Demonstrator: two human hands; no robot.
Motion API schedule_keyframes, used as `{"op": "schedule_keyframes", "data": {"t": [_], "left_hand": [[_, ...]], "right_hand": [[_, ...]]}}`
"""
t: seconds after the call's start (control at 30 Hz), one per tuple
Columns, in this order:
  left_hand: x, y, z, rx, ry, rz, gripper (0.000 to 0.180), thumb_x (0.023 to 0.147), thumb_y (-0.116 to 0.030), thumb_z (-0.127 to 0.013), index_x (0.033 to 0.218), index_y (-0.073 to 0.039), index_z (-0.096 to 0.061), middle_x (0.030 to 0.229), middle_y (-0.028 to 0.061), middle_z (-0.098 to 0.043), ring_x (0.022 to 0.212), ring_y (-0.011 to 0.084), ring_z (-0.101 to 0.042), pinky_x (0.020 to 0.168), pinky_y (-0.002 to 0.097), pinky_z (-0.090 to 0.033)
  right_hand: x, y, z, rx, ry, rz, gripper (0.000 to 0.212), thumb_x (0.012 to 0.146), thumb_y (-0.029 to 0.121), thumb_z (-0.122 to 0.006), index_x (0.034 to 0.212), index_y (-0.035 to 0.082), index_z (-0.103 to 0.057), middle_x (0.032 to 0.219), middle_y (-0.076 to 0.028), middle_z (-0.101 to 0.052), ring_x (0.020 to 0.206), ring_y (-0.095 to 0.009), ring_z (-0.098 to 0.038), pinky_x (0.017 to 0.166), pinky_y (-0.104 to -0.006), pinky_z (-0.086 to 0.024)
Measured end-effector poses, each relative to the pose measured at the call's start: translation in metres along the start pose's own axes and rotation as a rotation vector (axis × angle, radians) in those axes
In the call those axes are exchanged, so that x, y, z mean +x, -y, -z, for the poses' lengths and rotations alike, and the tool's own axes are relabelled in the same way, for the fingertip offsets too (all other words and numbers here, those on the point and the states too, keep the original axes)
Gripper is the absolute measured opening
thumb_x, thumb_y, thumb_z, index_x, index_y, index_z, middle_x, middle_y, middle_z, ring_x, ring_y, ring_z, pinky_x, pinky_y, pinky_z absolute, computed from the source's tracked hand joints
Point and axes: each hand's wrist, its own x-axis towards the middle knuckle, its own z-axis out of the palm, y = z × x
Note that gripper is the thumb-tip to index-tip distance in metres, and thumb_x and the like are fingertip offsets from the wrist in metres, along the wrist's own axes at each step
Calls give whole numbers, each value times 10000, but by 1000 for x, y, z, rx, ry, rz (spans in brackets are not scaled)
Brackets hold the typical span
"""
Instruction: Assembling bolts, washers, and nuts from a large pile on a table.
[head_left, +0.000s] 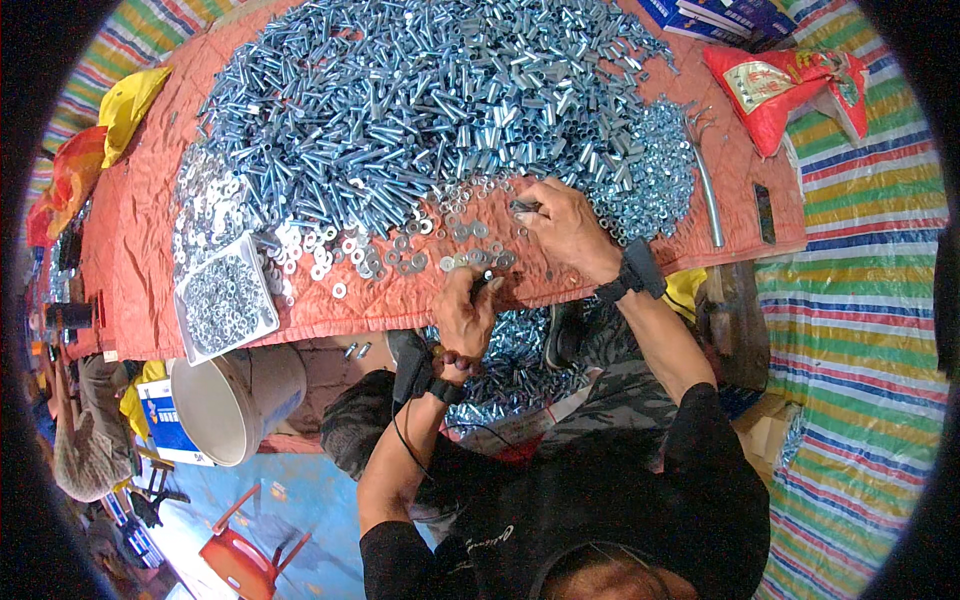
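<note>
My left hand (465,312) is closed near the front edge of the red cloth, its thumb and fingers pinching a small metal part (488,275) with a bright round end. Just beyond it lie loose flat washers (460,261). Farther right and a little higher, my right hand (568,228) is closed on a short metal sleeve (524,205), mostly hidden by the fingers. Past both hands spreads a big heap of metal sleeves and bolts (400,110). A pile of small nuts (665,170) lies to the right of my right hand.
At the left stand a white tray of washers (262,318) and, below it, a white bucket (205,410). A metal rod (710,200) and a red bag (765,110) lie at the right. More metal pieces (520,375) sit beneath the table edge. A red chair (240,562) stands lower left.
</note>
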Motion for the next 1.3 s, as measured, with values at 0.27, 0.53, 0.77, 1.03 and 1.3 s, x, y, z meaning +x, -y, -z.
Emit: {"op": "schedule_keyframes", "data": {"t": [0.27, 0.53, 0.77, 1.03, 1.3], "left_hand": [[4, -8, 0, -15, -19, -84, 142, 802, -22, -687, 913, 3, -601, 817, 174, -609, 701, 360, -612, 613, 389, -479], [6, -17, 1, -54, 37, -89, 135, 851, -36, -644, 984, -12, -637, 780, 145, -595, 638, 280, -579, 584, 338, -459], [6, -19, -1, -72, 109, -82, 151, 874, -50, -618, 1014, -5, -649, 788, 130, -614, 657, 262, -589, 616, 336, -472], [9, -19, -9, -34, 190, -71, 166, 848, -53, -644, 1008, -7, -654, 863, 181, -653, 791, 354, -650, 701, 368, -504], [9, -19, -12, -23, 194, -54, 176, 816, 5, -648, 992, -8, -648, 866, 183, -645, 790, 367, -643, 697, 380, -502]], "right_hand": [[-16, 6, 6, 189, 162, -87, 244, 864, 76, -646, 1089, -19, -640, 876, -77, -678, 720, -119, -633, 642, -285, -513], [-28, -15, 28, 67, -110, -156, 158, 834, 113, -644, 941, 6, -688, 773, -92, -673, 663, -174, -643, 622, -314, -501], [-51, -22, 31, -22, 72, -257, 149, 779, 130, -685, 878, 21, -711, 834, -137, -692, 747, -233, -675, 681, -330, -513], [-59, -21, 22, -71, 82, -77, 238, 764, 247, -725, 829, 25, -668, 817, -169, -656, 767, -353, -638, 688, -441, -506], [-50, -25, 15, -102, -8, -93, 211, 758, 225, -729, 804, 31, -659, 779, -143, -646, 749, -327, -630, 666, -433, -498]]}}
